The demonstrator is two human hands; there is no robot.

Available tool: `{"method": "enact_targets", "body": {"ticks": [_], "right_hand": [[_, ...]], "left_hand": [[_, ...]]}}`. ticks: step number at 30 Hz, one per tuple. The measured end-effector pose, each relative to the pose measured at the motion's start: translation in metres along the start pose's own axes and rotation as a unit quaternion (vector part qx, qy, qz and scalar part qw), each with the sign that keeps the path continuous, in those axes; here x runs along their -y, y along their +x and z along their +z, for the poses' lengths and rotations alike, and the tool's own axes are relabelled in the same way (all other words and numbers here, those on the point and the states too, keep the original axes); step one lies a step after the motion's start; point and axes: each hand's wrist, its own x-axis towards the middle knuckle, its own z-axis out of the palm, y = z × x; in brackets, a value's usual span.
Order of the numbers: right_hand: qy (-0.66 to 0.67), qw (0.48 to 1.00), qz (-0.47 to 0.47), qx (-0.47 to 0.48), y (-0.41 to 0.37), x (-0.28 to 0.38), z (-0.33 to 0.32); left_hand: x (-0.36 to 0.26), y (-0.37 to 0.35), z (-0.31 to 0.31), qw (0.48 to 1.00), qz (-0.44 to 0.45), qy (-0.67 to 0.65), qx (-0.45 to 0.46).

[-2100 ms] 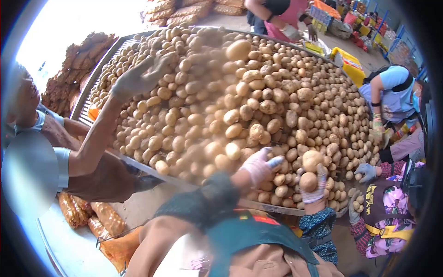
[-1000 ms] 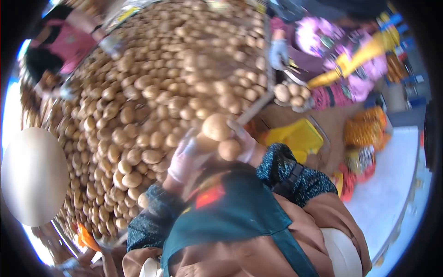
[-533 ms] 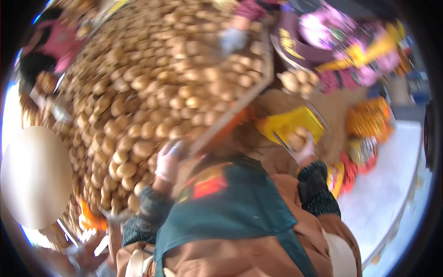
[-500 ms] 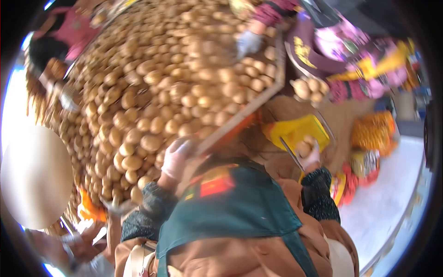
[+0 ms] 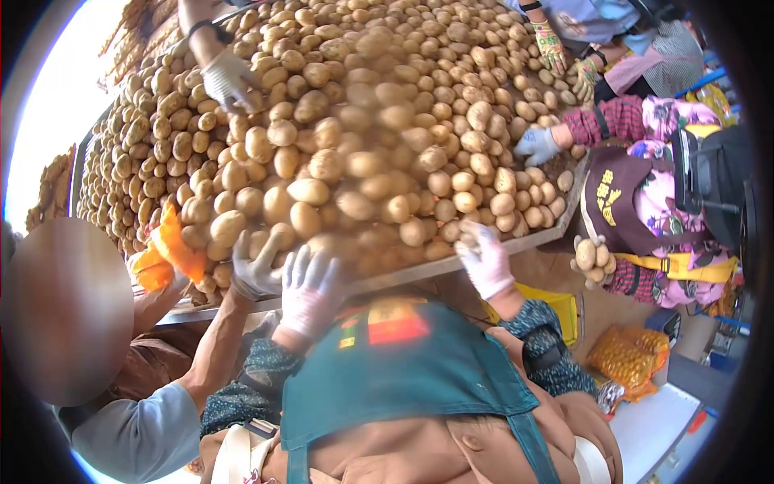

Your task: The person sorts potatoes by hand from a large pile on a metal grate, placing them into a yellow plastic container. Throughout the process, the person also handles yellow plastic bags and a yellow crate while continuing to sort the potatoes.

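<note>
A broad heap of potatoes [image 5: 306, 191] fills the raised table, whose metal rim [image 5: 451, 264] runs just in front of me. My left hand [image 5: 308, 290], in a pale glove, rests by the rim with its fingers spread and nothing in it. At the rim further right is my right hand [image 5: 486, 262], also gloved, its fingers curled beside the potatoes at the heap's edge; whether it grips one is unclear. Behind and below that hand, a yellow bag [image 5: 556, 310] shows.
Close on the left, a co-worker's gloved hand [image 5: 256, 264] nearly meets mine, near an orange cloth [image 5: 173, 246]. Other gloved hands reach in from the far side and right. A co-worker's hand [image 5: 594, 262] holds several potatoes. A filled net bag [image 5: 629, 359] lies lower right.
The view has swung to the right side of the table. My right hand has moved from over the yellow bag, where it held potatoes, up to the rim. My left hand's fingers are now spread.
</note>
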Motion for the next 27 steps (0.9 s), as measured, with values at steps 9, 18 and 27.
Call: {"method": "enact_targets", "body": {"ticks": [9, 18, 27], "right_hand": [[-0.18, 0.928, -0.294, 0.139, 0.107, 0.095, 0.118], [-0.545, 0.729, -0.23, 0.345, 0.188, 0.14, 0.127], [-0.517, 0.768, -0.232, 0.298, 0.207, 0.096, 0.068]], "left_hand": [[0.017, 0.034, 0.002, 0.993, 0.046, -0.081, -0.077], [0.043, 0.083, -0.034, 0.954, -0.049, -0.178, -0.236], [0.043, 0.116, -0.027, 0.943, -0.066, -0.234, -0.228]]}}
